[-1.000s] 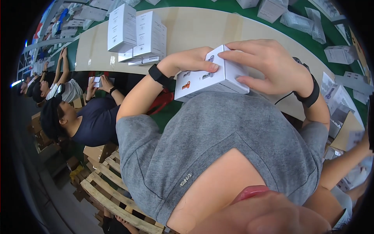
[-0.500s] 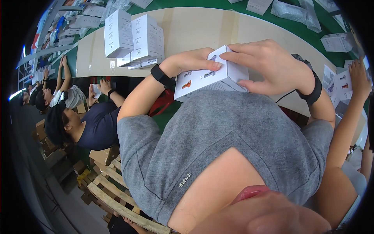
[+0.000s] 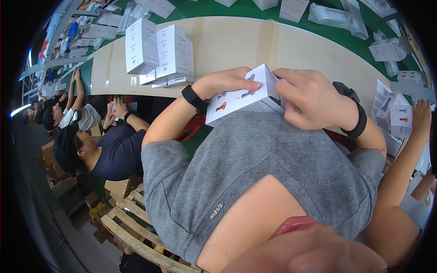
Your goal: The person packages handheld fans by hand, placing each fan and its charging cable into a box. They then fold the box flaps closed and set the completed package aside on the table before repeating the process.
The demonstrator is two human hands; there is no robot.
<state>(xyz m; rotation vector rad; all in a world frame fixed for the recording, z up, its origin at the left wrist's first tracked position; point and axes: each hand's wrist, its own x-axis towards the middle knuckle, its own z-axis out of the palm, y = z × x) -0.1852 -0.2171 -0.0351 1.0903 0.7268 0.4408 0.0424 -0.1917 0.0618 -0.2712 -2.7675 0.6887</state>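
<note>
- Your left hand [image 3: 230, 82] is on the near-left side of the small white box [image 3: 243, 95], in the centre of the frame. The fingers are closed along its top edge and the thumb is under it, so the hand supports the box more than it squeezes it.
- Your right hand [image 3: 312, 98] grips the right end of the same box. The fingers are curled over the upper corner, it seems at a flap there, but the hand covers the flap and I cannot tell whether it is closed.
- You hold the box in the air against your chest, just above your grey shirt [image 3: 273, 177], not on the table. I judge this brings the end of the box close, where both hands can work on it.
- Each wrist has a black band [image 3: 195, 98].
- The beige table top [image 3: 296, 45] is behind the box, in the upper part of the frame. A stack of white boxes [image 3: 159, 54] stands on it in the upper left, probably the same kind of product kept together.
- At the right edge, another person's hand [image 3: 421, 118] reaches to a similar box [image 3: 393, 113].
- At the left, a person in a dark shirt [image 3: 114, 152] sits at the same table, and a wooden pallet [image 3: 132, 223] is on the floor in the lower left.
</note>
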